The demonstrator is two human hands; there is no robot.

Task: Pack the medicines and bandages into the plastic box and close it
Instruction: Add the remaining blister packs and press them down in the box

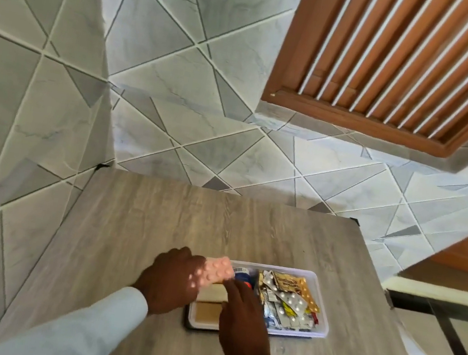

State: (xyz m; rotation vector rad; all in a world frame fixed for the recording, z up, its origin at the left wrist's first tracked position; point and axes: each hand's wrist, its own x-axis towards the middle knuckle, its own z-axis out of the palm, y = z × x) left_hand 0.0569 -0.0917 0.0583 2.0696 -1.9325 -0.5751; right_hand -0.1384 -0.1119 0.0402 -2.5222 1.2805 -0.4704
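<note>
A clear plastic box [320, 303] sits on the wooden table [156, 226], with a dark flat piece showing beneath its near left corner. Its right half holds several silver and orange blister packs [289, 301]. Tan bandage rolls [207, 312] lie in its left end, and a blue-capped item [242, 275] sits behind them. My left hand [172, 281] holds a pink blister pack [218, 272] over the box's left end. My right hand [242, 324] rests over the box's middle, fingers down on the contents; what it touches is hidden.
The table stands against a tiled wall [179, 90] with a slatted wooden window [416, 62] above. A chair or bench frame [437, 307] stands off the table's right edge. Bare tabletop lies behind and left of the box.
</note>
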